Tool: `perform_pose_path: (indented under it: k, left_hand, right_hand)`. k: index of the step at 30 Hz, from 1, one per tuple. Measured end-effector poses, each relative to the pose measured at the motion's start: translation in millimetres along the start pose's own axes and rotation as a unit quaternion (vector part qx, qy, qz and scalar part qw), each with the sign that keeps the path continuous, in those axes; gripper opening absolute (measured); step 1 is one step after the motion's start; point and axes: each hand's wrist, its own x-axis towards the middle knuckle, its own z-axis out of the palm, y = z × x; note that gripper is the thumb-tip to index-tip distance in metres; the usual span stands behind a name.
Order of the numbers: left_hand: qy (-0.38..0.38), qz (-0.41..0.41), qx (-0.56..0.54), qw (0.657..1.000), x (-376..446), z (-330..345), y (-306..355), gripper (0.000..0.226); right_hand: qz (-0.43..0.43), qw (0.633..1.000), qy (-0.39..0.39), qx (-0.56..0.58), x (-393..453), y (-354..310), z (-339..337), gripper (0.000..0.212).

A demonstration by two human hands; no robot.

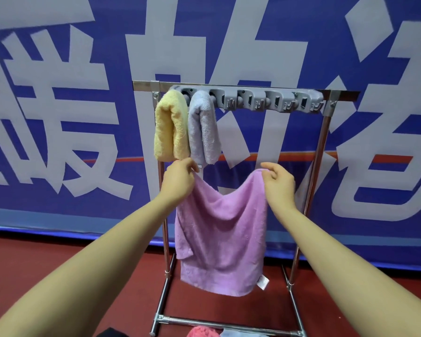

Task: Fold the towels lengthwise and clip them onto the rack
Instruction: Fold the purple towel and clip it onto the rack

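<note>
Pink towel [220, 229] — soft, light, sags between holds. Left hand [179, 181] and right hand [278, 182] each pinch 1 top corner; best hold stays along top edge.

Free clips [272, 100] beside grey towel [203, 132]

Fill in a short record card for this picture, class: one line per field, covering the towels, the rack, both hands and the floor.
Held towel: purple towel, hanging open, not yet folded
Left hand: left hand pinches one top corner
Right hand: right hand pinches the other top corner
Clipped towels: yellow towel and grey towel, side by side
Rack: clip strip on a metal rack, clips to the right free
Floor: more cloth by the rack's base
</note>
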Motion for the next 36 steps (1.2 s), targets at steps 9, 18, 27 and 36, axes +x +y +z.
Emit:
perform_pose_path:
  k: [9, 18, 27, 36]
  left_hand:
    - [-0.105, 0.076, -0.002, 0.992, -23.0, 39.0, 32.3, 0.034]
    - [0.018, 0.141, 0.079, 0.987, -17.7, 42.5, 33.9, 0.018]
    - [-0.028, 0.215, 0.087, 0.972, -14.1, 34.7, 35.8, 0.012]
    - [-0.032, 0.064, 0.045, 0.996, 21.2, -3.9, 15.1, 0.042]
  right_hand:
    - [-0.105, 0.979, -0.165, 0.061, -10.9, -32.2, 16.4, 0.024]
    - [-0.003, 0.991, -0.127, -0.041, -8.1, -21.5, 8.4, 0.041]
    - [0.016, 0.992, -0.112, 0.050, -13.1, -30.1, 17.7, 0.038]
    - [0.057, 0.987, 0.097, 0.113, -2.3, -28.4, 1.3, 0.044]
